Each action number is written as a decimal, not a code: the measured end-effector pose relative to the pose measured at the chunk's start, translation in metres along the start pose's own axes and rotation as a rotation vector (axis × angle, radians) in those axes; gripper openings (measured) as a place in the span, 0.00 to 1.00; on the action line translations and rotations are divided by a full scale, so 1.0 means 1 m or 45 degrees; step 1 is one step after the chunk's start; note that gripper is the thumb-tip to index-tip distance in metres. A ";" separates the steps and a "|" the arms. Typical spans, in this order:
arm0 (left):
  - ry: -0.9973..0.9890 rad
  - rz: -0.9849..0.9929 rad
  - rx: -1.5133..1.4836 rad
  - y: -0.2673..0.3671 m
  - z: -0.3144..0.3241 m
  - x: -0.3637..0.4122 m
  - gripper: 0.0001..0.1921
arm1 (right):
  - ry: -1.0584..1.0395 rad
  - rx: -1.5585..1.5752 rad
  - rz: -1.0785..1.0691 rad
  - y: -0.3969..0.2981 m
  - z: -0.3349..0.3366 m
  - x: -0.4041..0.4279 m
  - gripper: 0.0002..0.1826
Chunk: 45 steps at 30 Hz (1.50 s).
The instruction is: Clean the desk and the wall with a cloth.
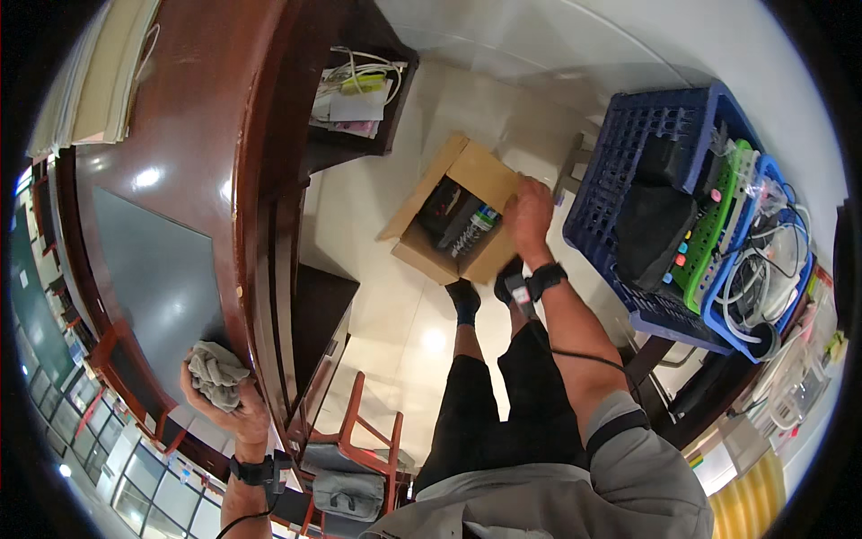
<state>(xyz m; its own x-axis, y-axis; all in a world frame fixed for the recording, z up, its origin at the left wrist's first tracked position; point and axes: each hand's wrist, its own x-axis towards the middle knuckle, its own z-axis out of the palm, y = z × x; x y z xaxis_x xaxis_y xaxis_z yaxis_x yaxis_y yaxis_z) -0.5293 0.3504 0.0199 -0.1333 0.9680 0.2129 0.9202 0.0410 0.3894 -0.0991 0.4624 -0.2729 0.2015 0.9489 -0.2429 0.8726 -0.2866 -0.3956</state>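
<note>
My left hand (237, 416) holds a crumpled grey cloth (214, 372) over the front edge of a dark reddish-brown wooden desk (195, 74). A dark grey sheet or mat (158, 263) lies on the desktop beside it. At the right edge of an open cardboard box (424, 259), my right hand (530, 214) has its fingers on a raised flap; the fingertips are partly hidden. Inside the box are dark items and a green-and-blue pack (483, 218). The box is just beyond my feet; whether it rests on the floor, I cannot tell.
A blue plastic crate (596, 182) on the right holds a black pouch (653, 232), a green basket (693, 269) and cables. White cables (360, 65) and papers fill a desk compartment. Stacked papers (94, 81) stand at upper left. Behind my left arm is a wooden chair (353, 411) with a grey bag (348, 496).
</note>
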 end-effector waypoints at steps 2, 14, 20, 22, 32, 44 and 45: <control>0.000 -0.027 0.064 0.003 0.002 0.001 0.38 | 0.052 0.093 -0.281 -0.010 -0.008 -0.022 0.22; 0.060 -0.099 0.052 0.019 0.007 0.010 0.37 | -0.810 0.461 0.067 -0.006 -0.081 -0.163 0.17; 0.081 -0.067 0.109 0.020 0.007 0.013 0.37 | -0.850 0.377 0.001 0.017 -0.114 -0.173 0.20; 0.098 -0.024 0.099 0.022 0.009 0.016 0.37 | -0.833 0.360 -0.006 0.024 -0.120 -0.174 0.20; 0.089 -0.031 0.192 0.026 0.007 0.019 0.37 | -0.750 0.345 -0.063 0.022 -0.139 -0.187 0.19; 0.147 -0.015 0.197 0.031 0.008 0.026 0.34 | -0.713 0.402 -0.149 -0.018 -0.168 -0.157 0.18; 0.146 -0.032 0.201 0.030 0.008 0.027 0.34 | -0.687 0.426 -0.154 -0.019 -0.171 -0.155 0.18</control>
<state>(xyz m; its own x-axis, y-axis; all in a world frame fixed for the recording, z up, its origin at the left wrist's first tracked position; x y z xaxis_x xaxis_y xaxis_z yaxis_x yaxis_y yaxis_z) -0.5022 0.3801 0.0302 -0.1899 0.9319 0.3091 0.9611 0.1121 0.2525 -0.0709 0.3429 -0.0764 -0.2175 0.8023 -0.5558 0.6715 -0.2903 -0.6818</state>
